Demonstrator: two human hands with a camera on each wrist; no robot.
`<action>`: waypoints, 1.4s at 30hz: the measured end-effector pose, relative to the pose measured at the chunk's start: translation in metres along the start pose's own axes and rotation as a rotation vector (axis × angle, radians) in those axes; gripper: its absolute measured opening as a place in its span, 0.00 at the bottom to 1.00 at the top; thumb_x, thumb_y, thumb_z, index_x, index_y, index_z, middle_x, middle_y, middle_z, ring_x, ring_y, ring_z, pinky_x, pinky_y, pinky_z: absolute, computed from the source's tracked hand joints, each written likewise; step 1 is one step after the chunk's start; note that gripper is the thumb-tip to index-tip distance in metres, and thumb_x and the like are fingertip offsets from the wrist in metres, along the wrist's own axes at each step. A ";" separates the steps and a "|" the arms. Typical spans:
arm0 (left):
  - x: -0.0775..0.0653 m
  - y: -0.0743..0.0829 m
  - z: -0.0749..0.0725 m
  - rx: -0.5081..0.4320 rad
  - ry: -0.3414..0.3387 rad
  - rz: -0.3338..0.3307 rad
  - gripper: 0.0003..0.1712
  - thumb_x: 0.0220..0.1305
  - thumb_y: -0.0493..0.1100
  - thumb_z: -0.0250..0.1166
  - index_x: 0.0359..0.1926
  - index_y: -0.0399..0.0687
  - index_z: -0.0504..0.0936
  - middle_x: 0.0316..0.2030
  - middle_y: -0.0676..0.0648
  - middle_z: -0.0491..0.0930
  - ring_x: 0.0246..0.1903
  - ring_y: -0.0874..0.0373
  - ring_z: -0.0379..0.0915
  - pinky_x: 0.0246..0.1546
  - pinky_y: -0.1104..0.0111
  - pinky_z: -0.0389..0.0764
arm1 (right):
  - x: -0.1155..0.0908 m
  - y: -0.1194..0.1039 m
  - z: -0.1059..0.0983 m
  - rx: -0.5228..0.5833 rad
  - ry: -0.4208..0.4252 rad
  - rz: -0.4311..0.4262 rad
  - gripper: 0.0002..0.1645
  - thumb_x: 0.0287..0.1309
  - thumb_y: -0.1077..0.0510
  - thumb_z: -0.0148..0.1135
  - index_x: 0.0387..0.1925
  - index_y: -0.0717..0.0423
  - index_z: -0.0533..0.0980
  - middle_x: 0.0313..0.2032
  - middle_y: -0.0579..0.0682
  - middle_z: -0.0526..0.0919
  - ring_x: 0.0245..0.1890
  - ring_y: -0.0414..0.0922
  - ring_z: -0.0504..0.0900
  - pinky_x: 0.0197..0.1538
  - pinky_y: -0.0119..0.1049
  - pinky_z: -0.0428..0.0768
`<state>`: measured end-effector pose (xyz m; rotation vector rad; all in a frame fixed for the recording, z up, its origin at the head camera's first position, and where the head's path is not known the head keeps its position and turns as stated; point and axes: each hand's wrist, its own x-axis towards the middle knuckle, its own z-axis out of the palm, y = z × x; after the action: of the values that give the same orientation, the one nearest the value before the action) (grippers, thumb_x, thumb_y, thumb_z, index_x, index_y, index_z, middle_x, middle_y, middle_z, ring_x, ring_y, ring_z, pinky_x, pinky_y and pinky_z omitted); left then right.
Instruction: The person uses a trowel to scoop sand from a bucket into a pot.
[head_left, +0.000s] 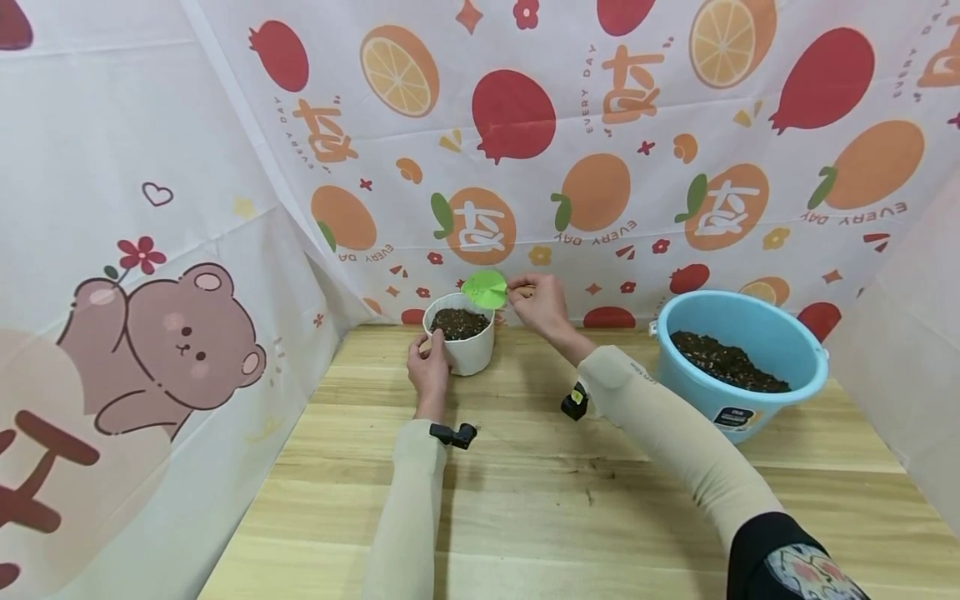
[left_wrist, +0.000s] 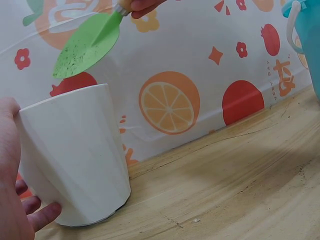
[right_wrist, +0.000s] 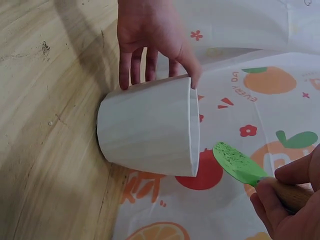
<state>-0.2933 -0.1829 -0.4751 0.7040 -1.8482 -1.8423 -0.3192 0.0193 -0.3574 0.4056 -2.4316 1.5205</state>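
Two hands in use. Your left hand [head_left: 429, 372] is partly curled about the white pot [head_left: 471, 356], thumb at the rim, fingers spaced along the outer wall. Your right hand [head_left: 542, 307] is closed in a pinch on the wooden handle [right_wrist: 291, 195] of the green trowel [head_left: 485, 289]. The trowel's blade, flecked with dark specks, points from your fingers toward the pot and lies just above its rim, apart from it. The pot stands upright on the table [head_left: 525, 500], to the right of your left palm, with dark soil [head_left: 459, 323] inside. To your right stands a blue bucket [head_left: 768, 340], also holding soil; its dark label [head_left: 733, 418] is too small to read. On the printed cloth [head_left: 540, 187] you can read "EVERY DAY", repeated beside orange characters.
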 end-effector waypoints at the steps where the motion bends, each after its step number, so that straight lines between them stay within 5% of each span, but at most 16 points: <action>1: 0.000 0.000 0.000 -0.003 -0.001 -0.001 0.31 0.67 0.64 0.62 0.62 0.52 0.77 0.37 0.51 0.74 0.27 0.63 0.71 0.31 0.68 0.81 | 0.001 0.000 -0.002 0.011 0.003 0.000 0.12 0.64 0.63 0.60 0.44 0.61 0.86 0.45 0.58 0.90 0.29 0.43 0.84 0.23 0.27 0.70; 11: -0.001 0.001 0.000 -0.016 -0.012 -0.007 0.31 0.67 0.63 0.62 0.63 0.52 0.76 0.39 0.49 0.74 0.28 0.62 0.72 0.46 0.50 0.85 | 0.001 -0.005 -0.019 0.057 0.009 0.024 0.12 0.64 0.60 0.63 0.45 0.62 0.86 0.45 0.58 0.89 0.41 0.51 0.89 0.33 0.32 0.80; 27: -0.001 0.001 0.002 0.024 0.008 -0.013 0.29 0.69 0.62 0.61 0.63 0.53 0.76 0.39 0.48 0.75 0.27 0.63 0.71 0.28 0.74 0.78 | -0.007 -0.018 -0.055 0.219 -0.034 0.173 0.15 0.64 0.58 0.66 0.49 0.60 0.84 0.50 0.57 0.86 0.41 0.46 0.89 0.39 0.33 0.85; 34: -0.003 -0.002 0.000 0.038 -0.001 -0.012 0.29 0.69 0.63 0.60 0.64 0.53 0.76 0.40 0.48 0.75 0.28 0.62 0.71 0.29 0.72 0.79 | -0.014 -0.014 -0.066 0.350 -0.030 0.257 0.16 0.63 0.61 0.68 0.50 0.64 0.83 0.52 0.58 0.84 0.38 0.41 0.89 0.43 0.31 0.88; 37: -0.003 -0.002 0.000 0.036 -0.002 -0.008 0.30 0.69 0.63 0.60 0.64 0.53 0.76 0.40 0.48 0.75 0.28 0.61 0.72 0.29 0.73 0.78 | -0.017 -0.012 -0.074 0.310 -0.027 0.283 0.16 0.64 0.57 0.68 0.50 0.60 0.84 0.50 0.56 0.86 0.38 0.38 0.88 0.36 0.29 0.86; 42: -0.002 -0.001 0.000 0.037 0.007 -0.003 0.30 0.68 0.64 0.61 0.63 0.53 0.76 0.40 0.48 0.75 0.28 0.62 0.71 0.27 0.75 0.77 | -0.018 -0.009 -0.089 0.300 -0.012 0.326 0.19 0.63 0.55 0.70 0.52 0.60 0.83 0.43 0.51 0.88 0.45 0.45 0.90 0.39 0.28 0.86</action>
<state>-0.2920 -0.1815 -0.4757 0.7253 -1.8828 -1.8094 -0.2939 0.0974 -0.3180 0.0694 -2.3679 2.0338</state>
